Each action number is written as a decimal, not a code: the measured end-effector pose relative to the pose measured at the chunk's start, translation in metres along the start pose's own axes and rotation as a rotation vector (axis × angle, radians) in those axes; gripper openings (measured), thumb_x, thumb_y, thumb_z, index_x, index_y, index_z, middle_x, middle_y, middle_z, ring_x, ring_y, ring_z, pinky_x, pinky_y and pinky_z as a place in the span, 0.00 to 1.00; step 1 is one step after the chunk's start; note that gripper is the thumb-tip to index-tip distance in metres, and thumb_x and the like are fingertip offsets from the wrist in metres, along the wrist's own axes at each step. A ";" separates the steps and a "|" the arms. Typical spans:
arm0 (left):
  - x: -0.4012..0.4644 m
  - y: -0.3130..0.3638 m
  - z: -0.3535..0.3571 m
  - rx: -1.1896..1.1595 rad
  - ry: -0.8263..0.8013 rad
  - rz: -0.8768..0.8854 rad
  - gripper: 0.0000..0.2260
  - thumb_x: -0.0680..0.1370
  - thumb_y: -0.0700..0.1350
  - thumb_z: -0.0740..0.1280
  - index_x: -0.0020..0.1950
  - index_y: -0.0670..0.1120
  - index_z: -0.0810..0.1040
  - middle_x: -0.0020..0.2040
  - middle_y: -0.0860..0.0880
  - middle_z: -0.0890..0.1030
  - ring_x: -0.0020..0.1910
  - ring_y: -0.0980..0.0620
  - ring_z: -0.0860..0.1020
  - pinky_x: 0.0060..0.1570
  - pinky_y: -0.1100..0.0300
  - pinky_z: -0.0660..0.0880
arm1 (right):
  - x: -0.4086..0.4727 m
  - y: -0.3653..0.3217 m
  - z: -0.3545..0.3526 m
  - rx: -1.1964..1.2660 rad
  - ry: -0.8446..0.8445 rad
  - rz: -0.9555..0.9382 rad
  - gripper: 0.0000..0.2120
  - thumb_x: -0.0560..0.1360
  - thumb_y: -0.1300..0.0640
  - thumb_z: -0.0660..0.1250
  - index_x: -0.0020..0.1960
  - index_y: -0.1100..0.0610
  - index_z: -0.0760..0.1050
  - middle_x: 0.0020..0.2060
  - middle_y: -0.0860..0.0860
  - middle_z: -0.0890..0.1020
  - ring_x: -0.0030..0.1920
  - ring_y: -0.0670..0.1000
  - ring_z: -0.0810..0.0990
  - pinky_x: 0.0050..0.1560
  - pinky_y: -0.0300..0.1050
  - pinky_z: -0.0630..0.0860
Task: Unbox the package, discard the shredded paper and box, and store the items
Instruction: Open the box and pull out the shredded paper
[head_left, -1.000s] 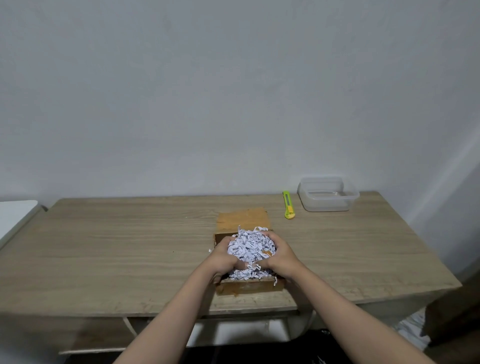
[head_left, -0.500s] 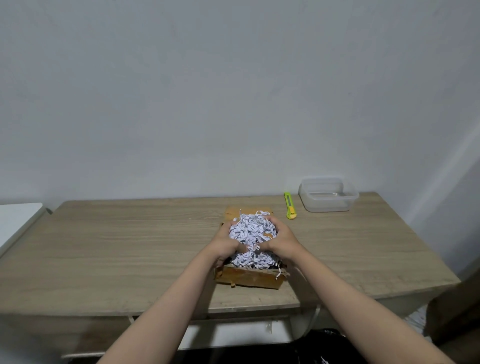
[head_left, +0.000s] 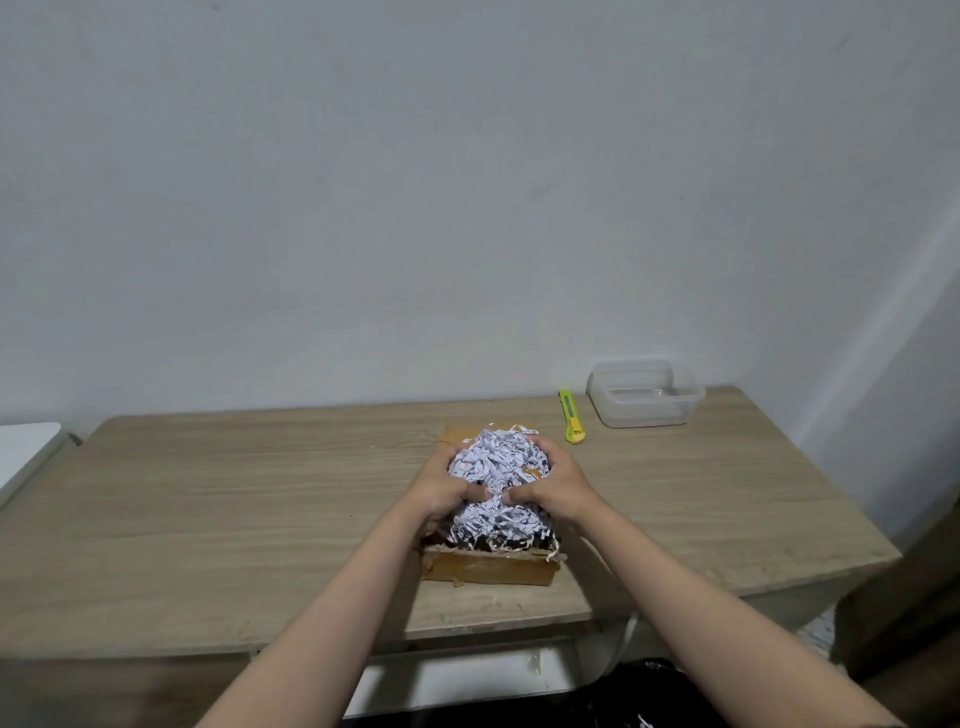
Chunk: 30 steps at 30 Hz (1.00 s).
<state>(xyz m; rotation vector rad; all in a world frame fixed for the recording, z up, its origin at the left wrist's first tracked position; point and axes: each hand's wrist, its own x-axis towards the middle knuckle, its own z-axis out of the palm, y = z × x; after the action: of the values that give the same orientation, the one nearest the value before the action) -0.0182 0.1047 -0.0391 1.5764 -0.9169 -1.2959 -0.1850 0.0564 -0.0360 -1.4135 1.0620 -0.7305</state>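
Observation:
A brown cardboard box (head_left: 488, 567) stands open near the table's front edge, its back flap lying flat behind it. A large clump of white shredded paper (head_left: 496, 465) is raised above the box, squeezed between both hands. My left hand (head_left: 441, 486) grips its left side and my right hand (head_left: 556, 480) grips its right side, thumbs meeting at the front. More shreds hang from the clump down to the box rim. Whatever lies inside the box is hidden under paper.
A wooden table (head_left: 234, 519) carries a yellow-green utility knife (head_left: 571, 423) and a clear plastic container (head_left: 644, 395) at the back right. A white surface (head_left: 23, 452) sits at the far left. Something black (head_left: 644, 696) lies on the floor under the table's front.
Both hands have lifted the clump of shredded paper up out of the box. The box's front side has shifted slightly and trailing shreds hang lower.

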 end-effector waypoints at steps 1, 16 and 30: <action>0.001 0.000 -0.001 0.002 -0.005 0.004 0.28 0.66 0.26 0.71 0.63 0.43 0.72 0.45 0.42 0.81 0.33 0.49 0.77 0.27 0.62 0.72 | 0.000 -0.001 0.000 0.009 0.000 0.006 0.35 0.57 0.73 0.77 0.57 0.50 0.71 0.51 0.53 0.80 0.50 0.55 0.80 0.52 0.53 0.80; 0.013 0.073 0.041 0.095 -0.030 0.120 0.26 0.67 0.28 0.71 0.62 0.44 0.72 0.46 0.43 0.80 0.36 0.49 0.78 0.28 0.62 0.72 | 0.014 -0.049 -0.067 0.029 -0.043 -0.055 0.36 0.59 0.75 0.75 0.63 0.57 0.70 0.53 0.59 0.80 0.44 0.54 0.81 0.35 0.42 0.79; 0.059 0.055 0.235 0.054 -0.059 0.039 0.28 0.65 0.27 0.71 0.63 0.43 0.72 0.50 0.42 0.80 0.46 0.44 0.79 0.45 0.52 0.78 | 0.016 0.021 -0.250 0.013 -0.028 0.077 0.36 0.58 0.77 0.74 0.61 0.56 0.71 0.48 0.57 0.82 0.44 0.55 0.82 0.40 0.46 0.81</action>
<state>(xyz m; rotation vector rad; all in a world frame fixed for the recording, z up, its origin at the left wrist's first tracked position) -0.2390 -0.0085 -0.0248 1.5608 -1.0221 -1.3058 -0.4073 -0.0594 -0.0237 -1.3608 1.0825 -0.6595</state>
